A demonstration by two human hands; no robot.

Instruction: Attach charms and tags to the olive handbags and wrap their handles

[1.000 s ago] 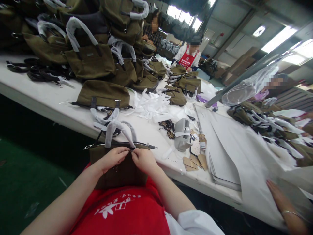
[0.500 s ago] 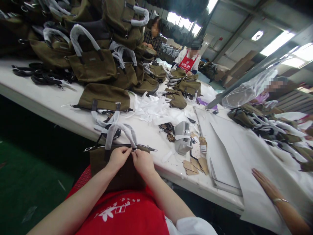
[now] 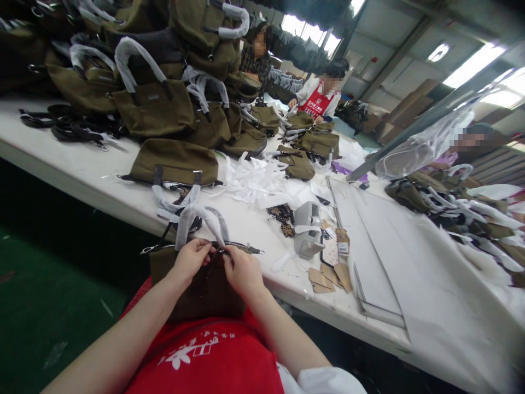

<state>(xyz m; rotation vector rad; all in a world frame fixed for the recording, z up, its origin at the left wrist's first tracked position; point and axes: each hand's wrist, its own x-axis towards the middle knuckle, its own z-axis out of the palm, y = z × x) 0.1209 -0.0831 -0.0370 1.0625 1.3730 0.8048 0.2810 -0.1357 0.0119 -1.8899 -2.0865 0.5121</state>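
An olive-brown handbag [image 3: 197, 298] rests on my lap, against the table edge, with its metal zip [image 3: 238, 245] along the top. Its handles [image 3: 202, 215] stand up, wrapped in white covering. My left hand [image 3: 192, 261] is closed, thumb and fingers pinching a thin dark piece at the zip, just below the handles. Right beside it, my right hand [image 3: 245, 272] also pinches at this dark piece near the base of a handle. The fingers partly hide it, so its exact kind does not show. Another olive handbag [image 3: 176, 161] lies on the table just beyond.
Olive handbags [image 3: 151, 106] are piled at the back left, beside black straps [image 3: 69, 125]. White wrapping scraps [image 3: 256, 178] lie mid-table. A grey tape dispenser [image 3: 307, 230] and brown tags [image 3: 331, 277] are on the right. A co-worker in a red apron [image 3: 318, 104] works across the table.
My hands have drawn slightly apart, and a dark piece now shows between them. At the right, another person's hand has left the white sheet. The co-worker across has shifted right.
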